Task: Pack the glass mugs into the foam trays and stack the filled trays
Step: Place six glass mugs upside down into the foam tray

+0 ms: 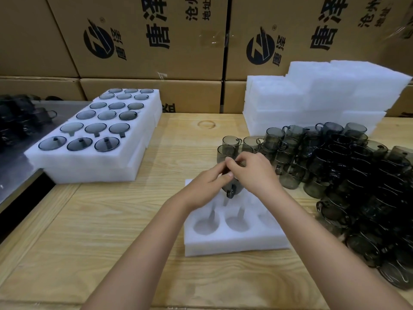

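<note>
Left hand (pixel 206 179) and right hand (pixel 253 171) together, I grip a glass mug (pixel 233 190) above the foam tray (pixel 234 246), far row, handle pointing down toward me; loose mugs (pixel 357 175) crowd the tray's right.

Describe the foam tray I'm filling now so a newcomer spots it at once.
On the wooden table, between the filled trays at left and the heap of mugs at right, lies one foam tray. Unlike its neighbours, its front pockets are empty; the left hand and right hand hold a mug over it.

view: head | worn on head | faces forward-down over table (pixel 111 220) | close, wide-angle | single view
</note>
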A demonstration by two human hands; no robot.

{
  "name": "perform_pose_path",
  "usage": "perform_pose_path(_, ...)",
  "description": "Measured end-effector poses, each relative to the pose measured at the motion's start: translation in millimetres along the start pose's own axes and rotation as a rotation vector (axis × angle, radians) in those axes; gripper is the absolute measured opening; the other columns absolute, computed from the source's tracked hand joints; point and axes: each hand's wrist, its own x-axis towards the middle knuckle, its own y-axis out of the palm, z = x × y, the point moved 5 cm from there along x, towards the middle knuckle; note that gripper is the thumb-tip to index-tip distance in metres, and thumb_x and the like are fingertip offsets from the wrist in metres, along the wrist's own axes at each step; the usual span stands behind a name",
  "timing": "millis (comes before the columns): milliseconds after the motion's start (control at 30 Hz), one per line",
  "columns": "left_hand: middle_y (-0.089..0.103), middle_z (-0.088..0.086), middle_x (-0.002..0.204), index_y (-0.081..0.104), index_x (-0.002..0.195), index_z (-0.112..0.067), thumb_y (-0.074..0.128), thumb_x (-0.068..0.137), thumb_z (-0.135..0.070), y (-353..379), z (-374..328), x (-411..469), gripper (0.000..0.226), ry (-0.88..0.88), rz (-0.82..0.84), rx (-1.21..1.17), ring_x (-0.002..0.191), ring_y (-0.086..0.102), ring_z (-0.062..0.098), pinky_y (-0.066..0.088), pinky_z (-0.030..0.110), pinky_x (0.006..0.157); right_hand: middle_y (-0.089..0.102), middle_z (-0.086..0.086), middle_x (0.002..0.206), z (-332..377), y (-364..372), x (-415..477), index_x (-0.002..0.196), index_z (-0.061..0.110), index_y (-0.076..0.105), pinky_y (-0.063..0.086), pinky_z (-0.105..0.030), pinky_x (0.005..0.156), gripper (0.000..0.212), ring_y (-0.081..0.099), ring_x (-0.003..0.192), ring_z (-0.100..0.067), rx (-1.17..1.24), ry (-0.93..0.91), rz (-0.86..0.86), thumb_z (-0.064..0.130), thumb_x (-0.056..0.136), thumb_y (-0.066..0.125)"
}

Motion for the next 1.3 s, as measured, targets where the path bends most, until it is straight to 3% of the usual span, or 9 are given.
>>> perform_pose_path(133,0.058,-0.009,0.093,0.051,0.115,-0.036,0.045,0.086,-0.05,0,8,2,0.033,-0.052,0.008,0.085,0.088,0.053,0.011,0.042,0.033,0.085,0.067,-0.009,0.087,2,5,0,0.091,0.017,0.07,0.05,-0.039,0.077,0.03,0.058,0.097,-0.029,0.028,0.004,0.065,0.04,0.091,0.05)
perform_pose_path(233,0.063,0.006,0.106,0.046,0.126,-0.038,0.043,0.085,-0.05,0,11,5,0.043,-0.1,-0.003,0.154,0.101,0.055,0.019,0.041,0.04,0.095,0.066,-0.014,0.093,0,7,-1,0.098,0.019,0.068,0.048,-0.036,0.075,0.027,0.06,0.096,-0.033,0.03,-0.007,0.081,0.037,0.095,0.049)
perform_pose_path(333,0.064,-0.006,0.094,0.041,0.134,-0.033,0.044,0.095,-0.041,-1,9,5,0.04,-0.061,0.01,0.365,0.094,0.049,-0.01,0.028,0.038,0.105,0.066,-0.012,0.092,-3,8,1,0.102,0.02,0.069,0.046,-0.032,0.076,0.025,0.06,0.095,-0.033,0.02,-0.032,0.097,0.035,0.095,0.049)
perform_pose_path(400,0.055,-0.016,0.08,0.042,0.133,-0.03,0.044,0.098,-0.036,-2,6,4,0.035,-0.022,0.02,0.438,0.083,0.041,-0.025,0.025,0.033,0.097,0.061,-0.002,0.078,-5,6,2,0.102,0.019,0.069,0.044,-0.029,0.072,0.026,0.062,0.088,-0.029,0.004,-0.047,0.108,0.035,0.095,0.05)
perform_pose_path(533,0.049,-0.021,0.081,0.044,0.131,-0.028,0.043,0.099,-0.039,-1,4,2,0.034,-0.014,0.049,0.477,0.082,0.033,-0.032,0.025,0.035,0.097,0.06,-0.002,0.076,-9,6,4,0.102,0.02,0.071,0.04,-0.026,0.067,0.026,0.057,0.078,-0.026,-0.05,-0.054,0.127,0.036,0.095,0.051)
perform_pose_path(767,0.055,-0.025,0.082,0.051,0.109,-0.036,0.047,0.097,-0.034,-3,3,4,0.013,-0.031,0.06,0.467,0.079,0.045,-0.018,0.027,0.043,0.106,0.059,-0.012,0.104,-7,14,1,0.105,0.022,0.069,0.03,-0.027,0.067,0.027,0.051,0.104,-0.026,-0.156,-0.082,0.063,0.033,0.096,0.046)
perform_pose_path(967,0.065,0.001,0.115,0.055,0.127,-0.029,0.047,0.074,-0.044,-5,5,5,0.056,-0.185,0.069,0.249,0.107,0.055,0.019,0.04,0.04,0.095,0.048,-0.012,0.109,-7,16,-1,0.112,0.02,0.067,0.035,-0.029,0.073,0.026,0.054,0.1,-0.032,-0.153,-0.02,0.062,0.02,0.096,0.047)
perform_pose_path(1167,0.054,0.0,0.134,0.039,0.142,-0.035,0.048,0.074,-0.034,-5,13,8,0.068,-0.282,0.121,0.247,0.116,0.049,0.02,0.038,0.037,0.099,0.043,-0.014,0.118,-4,22,-10,0.114,0.014,0.063,0.043,-0.032,0.074,0.035,0.057,0.094,-0.035,-0.201,-0.01,0.043,0.003,0.09,0.04)
perform_pose_path(1300,0.04,-0.001,0.149,0.031,0.148,-0.034,0.047,0.078,-0.037,-5,20,8,0.072,-0.285,0.091,0.212,0.138,0.033,0.019,0.026,0.039,0.114,0.047,-0.011,0.113,-4,16,-10,0.105,0.017,0.067,0.041,-0.033,0.073,0.028,0.056,0.098,-0.033,-0.214,-0.01,0.045,0.018,0.091,0.043)
